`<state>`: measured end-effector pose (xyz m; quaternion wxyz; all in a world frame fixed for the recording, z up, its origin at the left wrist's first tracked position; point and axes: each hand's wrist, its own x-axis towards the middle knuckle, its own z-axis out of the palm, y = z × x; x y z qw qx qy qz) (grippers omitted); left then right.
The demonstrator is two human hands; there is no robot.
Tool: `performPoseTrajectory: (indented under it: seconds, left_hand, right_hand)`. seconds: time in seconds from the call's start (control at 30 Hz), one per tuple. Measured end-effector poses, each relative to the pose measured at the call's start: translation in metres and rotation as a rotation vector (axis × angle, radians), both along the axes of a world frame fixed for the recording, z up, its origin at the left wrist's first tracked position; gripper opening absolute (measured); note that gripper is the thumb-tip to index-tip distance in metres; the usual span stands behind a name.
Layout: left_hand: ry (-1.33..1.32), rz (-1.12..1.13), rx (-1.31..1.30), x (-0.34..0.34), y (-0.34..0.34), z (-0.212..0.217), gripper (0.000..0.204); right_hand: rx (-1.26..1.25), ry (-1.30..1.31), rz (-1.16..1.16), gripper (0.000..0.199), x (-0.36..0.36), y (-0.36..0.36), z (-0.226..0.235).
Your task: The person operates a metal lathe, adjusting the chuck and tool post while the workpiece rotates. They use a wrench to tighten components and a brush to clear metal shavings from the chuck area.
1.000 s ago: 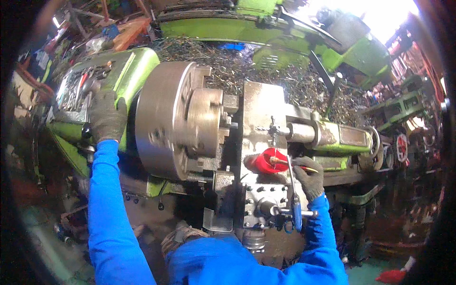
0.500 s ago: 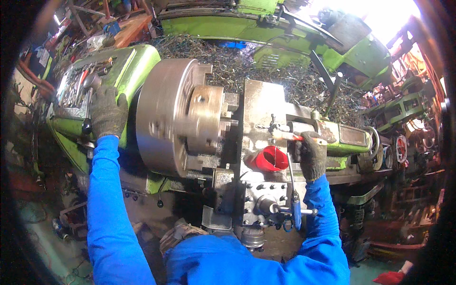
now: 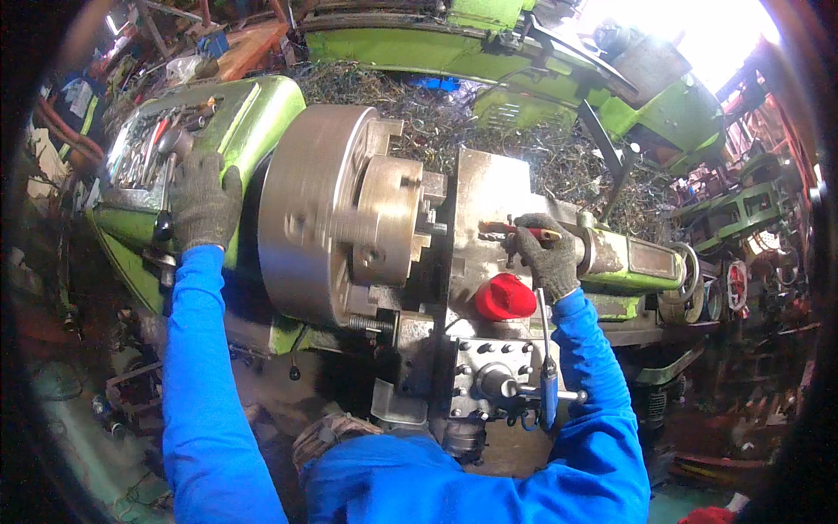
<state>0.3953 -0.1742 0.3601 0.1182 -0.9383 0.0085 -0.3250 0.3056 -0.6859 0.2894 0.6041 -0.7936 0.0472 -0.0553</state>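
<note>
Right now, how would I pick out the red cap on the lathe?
Find the big grey chuck on the green lathe. Just right of it stands the steel block; the red cap sits on its front, below the right hand. It is the only red rounded thing there.

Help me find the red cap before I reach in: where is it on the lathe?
In the head view the red cap sits right of centre on the grey tool block, just below the gloved right hand and right of the chuck.

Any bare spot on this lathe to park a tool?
Flat grey block face between chuck and right hand is bare. Crowded: headstock top by left hand holds loose tools; bed behind is heaped with metal shavings. Red cap sits below the right hand.
</note>
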Motion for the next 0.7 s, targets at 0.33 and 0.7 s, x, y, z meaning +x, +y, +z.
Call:
performPoseTrajectory:
  seconds: [0.33,0.7]
  left_hand:
    - [0.057,0.028,-0.065,0.002,0.003,-0.002,0.030]
    - [0.047,-0.003,-0.058,0.001,0.001,0.001,0.029]
  right_hand:
    - [-0.126,-0.061,0.018,0.017,-0.004,0.006,0.002]
    - [-0.452,-0.240,0.020,0.019,-0.009,0.002,0.003]
